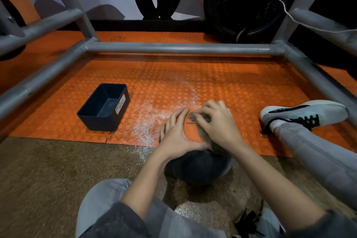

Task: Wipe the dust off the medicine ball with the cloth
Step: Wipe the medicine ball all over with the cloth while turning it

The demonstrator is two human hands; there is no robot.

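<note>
The medicine ball (197,166), black below with an orange top panel, sits on the floor between my knees. My left hand (176,133) lies flat against its upper left side, fingers straight, steadying it. My right hand (217,121) grips a grey-brown cloth (203,131) and presses it onto the top right of the ball. Most of the cloth is hidden under that hand. White dust (152,120) is scattered on the orange mat just left of the ball.
A dark plastic bin (104,107) with a label stands open on the orange studded mat (241,91) to the left. A grey tube frame (183,48) surrounds the area. My right shoe (303,114) rests at right. A black tyre (243,4) leans behind.
</note>
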